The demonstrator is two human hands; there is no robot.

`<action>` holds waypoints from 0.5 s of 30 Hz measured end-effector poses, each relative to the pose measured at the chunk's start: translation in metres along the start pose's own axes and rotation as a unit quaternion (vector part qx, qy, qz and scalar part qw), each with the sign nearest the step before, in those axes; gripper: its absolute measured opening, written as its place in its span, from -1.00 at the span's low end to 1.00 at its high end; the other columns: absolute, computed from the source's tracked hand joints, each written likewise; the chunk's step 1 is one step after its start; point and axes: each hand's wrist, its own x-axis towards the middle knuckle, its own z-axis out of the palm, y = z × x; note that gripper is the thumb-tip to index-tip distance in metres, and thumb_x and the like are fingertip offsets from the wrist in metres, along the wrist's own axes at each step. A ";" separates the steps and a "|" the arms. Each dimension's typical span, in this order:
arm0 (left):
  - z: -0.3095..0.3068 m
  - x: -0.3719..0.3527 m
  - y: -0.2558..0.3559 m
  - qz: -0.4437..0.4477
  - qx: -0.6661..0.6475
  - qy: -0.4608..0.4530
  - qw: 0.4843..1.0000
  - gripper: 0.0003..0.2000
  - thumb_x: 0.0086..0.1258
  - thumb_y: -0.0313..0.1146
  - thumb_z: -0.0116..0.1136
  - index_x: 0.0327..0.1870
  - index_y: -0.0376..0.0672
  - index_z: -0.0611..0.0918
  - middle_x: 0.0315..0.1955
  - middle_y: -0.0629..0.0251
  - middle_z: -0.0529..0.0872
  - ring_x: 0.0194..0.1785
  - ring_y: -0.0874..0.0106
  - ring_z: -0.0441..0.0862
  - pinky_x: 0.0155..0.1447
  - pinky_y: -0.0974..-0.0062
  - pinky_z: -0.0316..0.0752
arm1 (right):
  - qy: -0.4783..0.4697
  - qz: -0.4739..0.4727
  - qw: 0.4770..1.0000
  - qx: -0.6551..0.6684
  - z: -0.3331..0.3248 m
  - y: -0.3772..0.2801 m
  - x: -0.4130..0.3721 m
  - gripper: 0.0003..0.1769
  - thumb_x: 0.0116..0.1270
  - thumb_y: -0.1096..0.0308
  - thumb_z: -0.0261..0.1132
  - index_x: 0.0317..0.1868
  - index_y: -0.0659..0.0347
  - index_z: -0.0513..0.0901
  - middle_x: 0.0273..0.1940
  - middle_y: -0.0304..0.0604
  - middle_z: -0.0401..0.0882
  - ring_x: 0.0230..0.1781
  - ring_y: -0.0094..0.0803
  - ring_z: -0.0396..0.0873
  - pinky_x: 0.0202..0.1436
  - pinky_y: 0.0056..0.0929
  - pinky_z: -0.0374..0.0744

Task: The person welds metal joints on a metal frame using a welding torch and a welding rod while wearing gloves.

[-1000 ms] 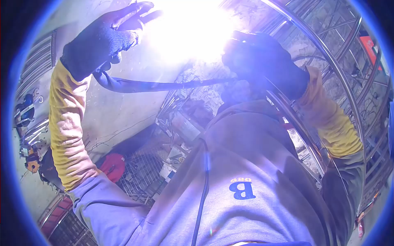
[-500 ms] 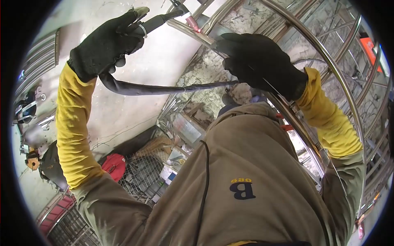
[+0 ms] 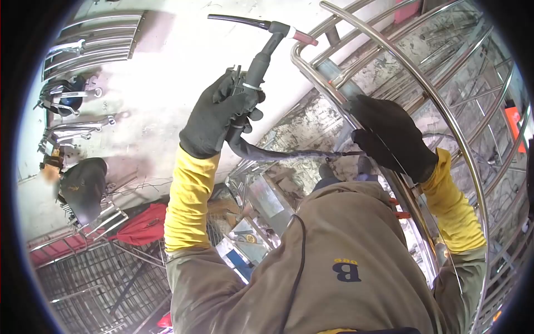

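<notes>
My left hand (image 3: 219, 114), in a dark glove, is wrapped round the handle of a welding torch (image 3: 258, 67). The torch has a long black back cap and a reddish nozzle that points right, close to the bent corner of a metal tube frame (image 3: 320, 83). A dark sleeved cable (image 3: 278, 155) runs from below this hand to the right. My right hand (image 3: 392, 136), gloved too, rests on the frame's tube with its fingers curled over it; the fingertips are partly hidden.
Curved shiny tubes (image 3: 411, 58) arch over the right side. Spanners (image 3: 69, 131) and a black bag (image 3: 83, 189) are at the left wall, with a red cloth (image 3: 142, 224) below. Metal scraps and a wire grid lie on the floor. An orange object (image 3: 514, 125) is at far right.
The view has shifted. My left hand and the torch have moved right and lower in the picture, and the whole torch head now shows. My right hand stays on the frame.
</notes>
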 end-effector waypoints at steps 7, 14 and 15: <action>0.000 -0.021 -0.031 0.045 -0.037 0.000 0.998 -0.52 0.64 -0.17 0.30 0.40 -0.30 0.58 -0.18 0.24 0.76 -0.26 0.50 0.75 -0.19 0.52 0.69 | 0.002 -0.006 1.000 0.019 -0.005 0.001 -0.009 -0.42 0.47 0.15 0.50 0.39 0.21 0.63 0.26 0.09 0.70 0.11 0.10 0.71 0.20 -0.02 0.66; 0.008 -0.029 -0.026 0.029 0.093 0.105 0.990 -0.40 0.67 -0.25 0.27 0.63 -0.29 0.44 -0.04 0.19 0.77 -0.27 0.56 0.70 -0.33 0.65 0.57 | -0.022 -0.002 1.000 0.012 -0.010 -0.007 -0.015 -0.35 0.41 0.20 0.55 0.41 0.30 0.60 0.33 0.20 0.65 0.25 0.24 0.63 0.37 0.08 0.59; 0.009 -0.028 -0.025 0.024 0.095 0.103 0.990 -0.40 0.67 -0.25 0.27 0.63 -0.29 0.44 -0.04 0.19 0.77 -0.27 0.56 0.70 -0.33 0.65 0.57 | -0.023 0.003 1.000 0.015 -0.013 -0.011 -0.015 -0.35 0.41 0.20 0.55 0.41 0.30 0.60 0.33 0.20 0.65 0.25 0.24 0.63 0.37 0.08 0.59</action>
